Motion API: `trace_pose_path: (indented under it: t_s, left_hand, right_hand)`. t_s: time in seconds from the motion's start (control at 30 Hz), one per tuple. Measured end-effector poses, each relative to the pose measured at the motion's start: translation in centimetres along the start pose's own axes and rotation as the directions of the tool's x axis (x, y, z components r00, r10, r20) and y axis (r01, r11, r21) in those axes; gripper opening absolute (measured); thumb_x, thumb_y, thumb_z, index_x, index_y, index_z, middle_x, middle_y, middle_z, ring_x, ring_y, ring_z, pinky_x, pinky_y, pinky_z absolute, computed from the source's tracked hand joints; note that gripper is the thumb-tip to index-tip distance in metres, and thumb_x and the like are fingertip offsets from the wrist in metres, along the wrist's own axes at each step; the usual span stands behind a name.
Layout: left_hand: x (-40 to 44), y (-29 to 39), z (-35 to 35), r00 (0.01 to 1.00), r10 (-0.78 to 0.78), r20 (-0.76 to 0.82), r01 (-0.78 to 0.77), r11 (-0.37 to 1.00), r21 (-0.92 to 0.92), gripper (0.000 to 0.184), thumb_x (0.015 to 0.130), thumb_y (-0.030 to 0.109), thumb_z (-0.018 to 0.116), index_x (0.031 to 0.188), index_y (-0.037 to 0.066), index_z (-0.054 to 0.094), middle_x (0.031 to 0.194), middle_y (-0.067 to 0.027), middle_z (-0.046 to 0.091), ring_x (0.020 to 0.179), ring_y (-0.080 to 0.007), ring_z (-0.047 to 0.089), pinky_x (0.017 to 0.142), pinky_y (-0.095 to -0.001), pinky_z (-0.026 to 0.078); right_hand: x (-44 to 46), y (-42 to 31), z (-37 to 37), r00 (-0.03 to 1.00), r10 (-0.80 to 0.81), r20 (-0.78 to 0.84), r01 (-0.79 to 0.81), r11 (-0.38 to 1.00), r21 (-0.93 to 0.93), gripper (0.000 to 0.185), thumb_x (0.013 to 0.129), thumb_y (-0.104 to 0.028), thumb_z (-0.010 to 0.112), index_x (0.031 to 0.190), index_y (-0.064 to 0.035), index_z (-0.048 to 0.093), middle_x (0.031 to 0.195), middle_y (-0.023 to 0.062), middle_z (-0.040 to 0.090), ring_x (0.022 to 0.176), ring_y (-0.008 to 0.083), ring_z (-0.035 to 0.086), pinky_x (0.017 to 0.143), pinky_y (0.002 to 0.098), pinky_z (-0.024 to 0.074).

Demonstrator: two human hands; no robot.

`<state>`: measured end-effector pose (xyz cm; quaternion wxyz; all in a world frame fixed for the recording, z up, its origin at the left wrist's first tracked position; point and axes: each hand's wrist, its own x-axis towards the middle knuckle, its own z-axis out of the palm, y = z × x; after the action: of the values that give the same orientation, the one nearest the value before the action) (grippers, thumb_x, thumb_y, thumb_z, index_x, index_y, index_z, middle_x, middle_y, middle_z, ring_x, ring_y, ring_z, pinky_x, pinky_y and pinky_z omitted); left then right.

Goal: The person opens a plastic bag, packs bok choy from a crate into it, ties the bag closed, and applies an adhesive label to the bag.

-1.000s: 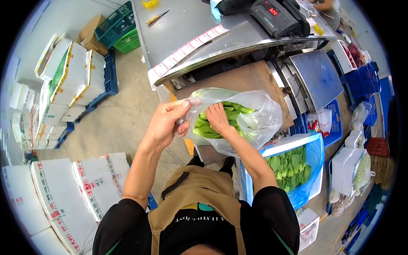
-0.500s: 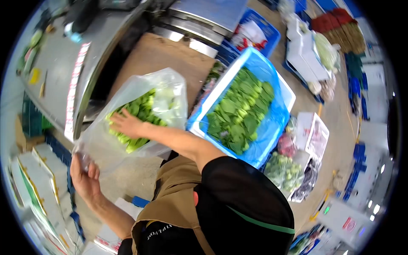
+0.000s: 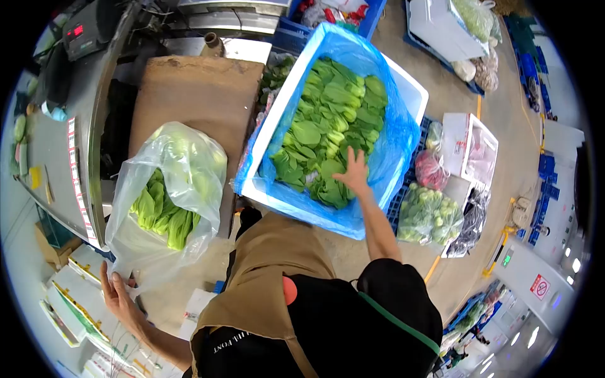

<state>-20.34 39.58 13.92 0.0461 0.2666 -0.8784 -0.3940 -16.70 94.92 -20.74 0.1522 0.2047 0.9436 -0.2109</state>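
Observation:
My right hand (image 3: 354, 174) is over the near right part of the leafy bok choy (image 3: 328, 126), its fingers spread and touching or just above the leaves. The bok choy lies in rows in a white foam box (image 3: 255, 191) lined with blue plastic film (image 3: 403, 142). At the left, my left hand (image 3: 120, 299) is at the near edge of a clear plastic bag (image 3: 205, 148), apparently pinching its rim; the fingertips show only partly. More bok choy (image 3: 157, 211) lies inside the bag's open mouth. The bag rests on a brown board (image 3: 189, 88).
A steel counter (image 3: 57, 145) with a scale (image 3: 88, 31) stands at the left. Right of the foam box are bagged greens (image 3: 428, 214), a red mesh bag (image 3: 432, 169) and a white box (image 3: 457, 132). A blue crate (image 3: 372, 19) stands behind the foam box.
My right hand has left the bok choy inside the bag and moved right to the foam box. My left hand stays by the bag's rim. The view has shifted to the right.

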Motion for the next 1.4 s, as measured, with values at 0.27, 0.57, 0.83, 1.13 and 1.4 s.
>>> trace_pose_path:
  t_s: [0.27, 0.57, 0.83, 1.13, 1.4]
  left_hand:
    - [-0.1, 2.2, 3.3, 0.999, -0.022, 0.035, 0.02, 0.999, 0.038, 0.048, 0.093, 0.031, 0.059, 0.131, 0.002, 0.051, 0.066, 0.0009, 0.047, 0.064, -0.007, 0.043, 0.06, -0.0215, 0.033]
    - [0.2, 2.8, 5.1, 0.995, -0.067, 0.075, 0.059, 0.993, 0.106, 0.045, 0.093, 0.029, 0.059, 0.127, 0.0, 0.054, 0.065, 0.0009, 0.048, 0.062, -0.007, 0.043, 0.06, -0.0217, 0.034]
    - [0.6, 2.1, 4.7, 0.989, -0.119, 0.089, 0.107, 0.986, 0.132, 0.045, 0.093, 0.029, 0.058, 0.124, -0.003, 0.055, 0.068, -0.0008, 0.052, 0.066, -0.0089, 0.049, 0.065, -0.0222, 0.038]
    - [1.0, 1.7, 4.6, 0.983, -0.129, 0.13, 0.12, 0.99, 0.072, 0.046, 0.093, 0.03, 0.059, 0.124, -0.003, 0.055, 0.068, -0.0012, 0.052, 0.066, -0.0103, 0.051, 0.067, -0.024, 0.04]
    - [1.1, 0.9, 4.5, 0.977, -0.122, 0.173, 0.119, 0.992, 0.027, 0.045, 0.092, 0.03, 0.06, 0.125, -0.001, 0.056, 0.069, -0.0013, 0.054, 0.068, -0.0098, 0.05, 0.069, -0.023, 0.038]
  right_hand:
    - [-4.0, 4.1, 4.2, 0.935, -0.089, 0.344, 0.185, 0.948, -0.258, 0.117, 0.047, -0.062, 0.081, 0.144, -0.0189, 0.033, 0.147, 0.0347, 0.007, 0.135, 0.0544, 0.009, 0.1, 0.072, 0.0126]
    - [-1.9, 1.8, 5.7, 0.993, -0.112, 0.04, 0.118, 0.969, -0.216, 0.078, 0.049, -0.043, 0.087, 0.113, -0.0112, 0.057, 0.14, 0.0346, 0.023, 0.131, 0.0527, 0.02, 0.099, 0.0716, 0.0159]
    - [-2.7, 1.1, 4.7, 0.998, -0.048, -0.039, 0.041, 0.987, -0.156, 0.048, 0.058, -0.031, 0.083, 0.098, -0.0113, 0.063, 0.133, 0.0291, 0.034, 0.129, 0.0471, 0.026, 0.099, 0.0712, 0.0164]
    - [-2.5, 3.1, 7.9, 0.975, -0.141, -0.171, 0.129, 0.988, -0.082, 0.026, 0.06, -0.017, 0.075, 0.083, -0.0066, 0.065, 0.113, 0.0183, 0.051, 0.112, 0.0381, 0.045, 0.102, 0.0667, 0.0195]
    - [-4.2, 2.2, -0.8, 0.979, 0.06, -0.194, 0.08, 0.765, 0.639, 0.026, 0.076, 0.003, 0.066, 0.103, 0.0027, 0.063, 0.106, 0.0093, 0.062, 0.092, 0.0191, 0.059, 0.081, 0.0283, 0.0458]
